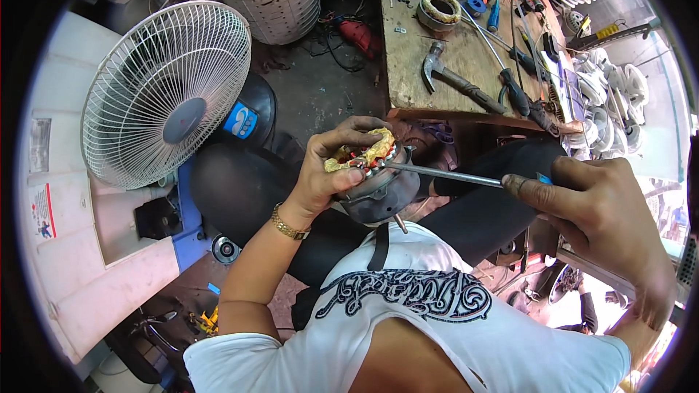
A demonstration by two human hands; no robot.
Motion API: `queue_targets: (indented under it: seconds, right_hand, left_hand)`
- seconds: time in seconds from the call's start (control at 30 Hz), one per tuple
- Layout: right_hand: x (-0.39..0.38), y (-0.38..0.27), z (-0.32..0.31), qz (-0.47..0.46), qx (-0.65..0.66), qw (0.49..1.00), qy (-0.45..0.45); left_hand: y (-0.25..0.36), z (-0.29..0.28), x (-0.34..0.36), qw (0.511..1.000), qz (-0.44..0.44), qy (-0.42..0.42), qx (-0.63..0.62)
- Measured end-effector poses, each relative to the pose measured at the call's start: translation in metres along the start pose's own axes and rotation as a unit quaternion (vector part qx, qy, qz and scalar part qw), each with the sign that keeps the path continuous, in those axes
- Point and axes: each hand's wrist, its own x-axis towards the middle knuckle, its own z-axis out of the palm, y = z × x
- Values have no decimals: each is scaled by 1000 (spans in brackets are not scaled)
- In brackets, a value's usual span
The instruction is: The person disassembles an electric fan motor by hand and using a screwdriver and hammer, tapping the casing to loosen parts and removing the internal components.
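Note:
A small electric motor [378, 200] with a dark grey housing rests over my lap, its thin shaft sticking out below. Yellowish wrapped windings [378, 147] and bits of red show at its upper end. My left hand [338, 156] is wrapped round that end, thumb on the near side and fingers over the top. From the right, my right hand [582, 200] grips a long screwdriver [451, 175] by its handle, which is mostly hidden in the fingers. The screwdriver's tip meets the motor beside the windings, close to my left thumb; the exact contact point is too small to tell.
A wooden bench [404, 65] ahead on the right carries a claw hammer [459, 81], a wound ring-shaped coil [440, 11] and several screwdrivers. A white caged fan [167, 94] stands at left. Behind it is a pale basket [280, 0] filled with wires.

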Motion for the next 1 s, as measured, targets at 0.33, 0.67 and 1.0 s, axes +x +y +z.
queue_targets:
  seconds: [0.33, 0.67, 1.0]
  right_hand:
    - [-3, 14, 54, 1, 136, 990, 37]
    - [-12, 20, 27, 2, 143, 989, 28]
    - [-6, 14, 1, -35, 42, 998, 3]
  left_hand:
    - [4, -4, -2, 999, 1, 44, -15]
    - [1, 0, 3, 999, 27, -15, -42]
    - [-1, 1, 6, 998, 37, -48, -27]
